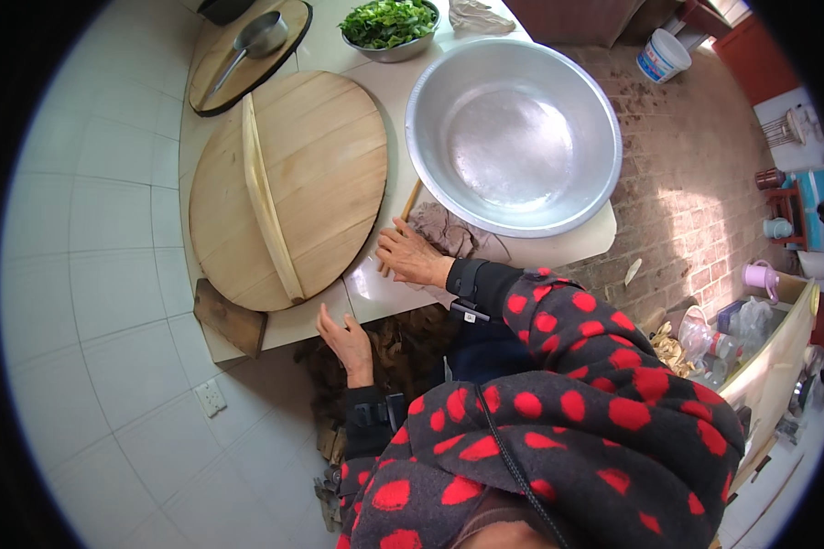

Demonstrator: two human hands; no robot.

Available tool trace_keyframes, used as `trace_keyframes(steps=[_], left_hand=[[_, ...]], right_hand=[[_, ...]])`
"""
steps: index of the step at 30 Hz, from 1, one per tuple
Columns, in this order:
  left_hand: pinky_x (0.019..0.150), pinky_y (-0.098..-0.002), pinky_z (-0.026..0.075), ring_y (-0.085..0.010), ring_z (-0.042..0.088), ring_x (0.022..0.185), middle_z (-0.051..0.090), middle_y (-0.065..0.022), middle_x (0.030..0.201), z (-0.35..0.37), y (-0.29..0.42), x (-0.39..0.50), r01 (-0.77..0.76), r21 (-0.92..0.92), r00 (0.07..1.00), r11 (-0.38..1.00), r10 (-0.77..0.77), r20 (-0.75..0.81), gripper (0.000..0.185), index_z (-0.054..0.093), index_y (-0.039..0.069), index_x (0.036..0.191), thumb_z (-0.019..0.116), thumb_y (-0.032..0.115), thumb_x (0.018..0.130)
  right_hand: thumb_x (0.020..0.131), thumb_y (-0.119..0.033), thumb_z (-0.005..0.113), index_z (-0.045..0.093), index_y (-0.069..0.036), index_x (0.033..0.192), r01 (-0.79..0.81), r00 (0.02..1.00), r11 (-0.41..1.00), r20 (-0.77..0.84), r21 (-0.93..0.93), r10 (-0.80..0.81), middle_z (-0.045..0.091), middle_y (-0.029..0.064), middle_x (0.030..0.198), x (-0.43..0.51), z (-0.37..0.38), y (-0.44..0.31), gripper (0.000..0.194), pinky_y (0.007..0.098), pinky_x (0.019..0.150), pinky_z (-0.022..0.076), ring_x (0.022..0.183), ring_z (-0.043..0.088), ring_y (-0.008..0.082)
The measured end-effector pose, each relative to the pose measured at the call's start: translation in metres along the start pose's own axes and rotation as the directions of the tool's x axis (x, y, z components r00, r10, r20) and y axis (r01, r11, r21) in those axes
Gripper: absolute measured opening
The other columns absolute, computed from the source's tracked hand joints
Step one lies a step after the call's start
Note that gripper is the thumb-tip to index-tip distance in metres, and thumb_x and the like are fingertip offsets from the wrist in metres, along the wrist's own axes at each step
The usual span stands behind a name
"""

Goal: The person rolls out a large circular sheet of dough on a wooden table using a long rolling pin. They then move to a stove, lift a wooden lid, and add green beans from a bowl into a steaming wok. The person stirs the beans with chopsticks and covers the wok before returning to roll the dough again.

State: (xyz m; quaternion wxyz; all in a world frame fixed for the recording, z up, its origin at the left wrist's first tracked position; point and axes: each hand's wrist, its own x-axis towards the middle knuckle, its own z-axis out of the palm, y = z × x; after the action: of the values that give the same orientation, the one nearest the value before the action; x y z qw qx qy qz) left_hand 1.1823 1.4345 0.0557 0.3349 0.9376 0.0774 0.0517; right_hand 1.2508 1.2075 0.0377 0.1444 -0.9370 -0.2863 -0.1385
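My right hand lies over a pair of thin wooden sticks, apparently chopsticks, on the tiled counter. Their ends show above and below my fingers; whether I grip them or only touch them is hidden. A crumpled greyish-pink cloth lies just beside this hand, partly under a large aluminium basin with nothing in it. My left hand is held at the counter's front edge with fingers apart and nothing in it. Close by that hand is a large round wooden lid with a raised wooden handle.
A smaller wooden lid bears a metal ladle. Behind stands a metal bowl of chopped greens. A dark wooden board sits at the front left corner. On the brick floor is a white bucket.
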Motion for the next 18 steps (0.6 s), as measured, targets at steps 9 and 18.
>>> trace_keyframes(steps=[9, 18], left_hand=[[0.095, -0.0407, 0.045, -0.0373, 0.055, 0.108, 0.048, -0.0265, 0.124, 0.028, 0.017, -0.107, 0.02, -0.133, 0.973, 0.991, 0.012, 0.231, 0.052, 0.041, -0.006, 0.135, 0.055, 0.001, 0.086], [0.081, -0.035, 0.051, -0.0258, 0.064, 0.094, 0.065, -0.0189, 0.103, 0.1, 0.119, -0.144, 0.338, -0.321, 0.4, 0.885, 0.173, 0.9, 0.044, 0.052, -0.002, 0.128, 0.057, 0.019, 0.09]], right_hand=[[0.08, -0.024, 0.07, 0.051, -0.002, 0.117, -0.271, 0.959, 0.897, 0.173, 0.349, 0.223, 0.049, 0.0189, 0.126, -0.15, -0.074, -0.037, 0.048, 0.0463, 0.085, 0.0462, 0.103, 0.055, 0.0397], [0.093, -0.06, 0.05, 0.055, 0.001, 0.129, -0.904, 0.428, 0.173, 0.839, 0.392, 0.335, 0.06, 0.0152, 0.127, -0.354, -0.148, 0.052, 0.071, 0.0362, 0.098, 0.0438, 0.116, 0.057, 0.0241]])
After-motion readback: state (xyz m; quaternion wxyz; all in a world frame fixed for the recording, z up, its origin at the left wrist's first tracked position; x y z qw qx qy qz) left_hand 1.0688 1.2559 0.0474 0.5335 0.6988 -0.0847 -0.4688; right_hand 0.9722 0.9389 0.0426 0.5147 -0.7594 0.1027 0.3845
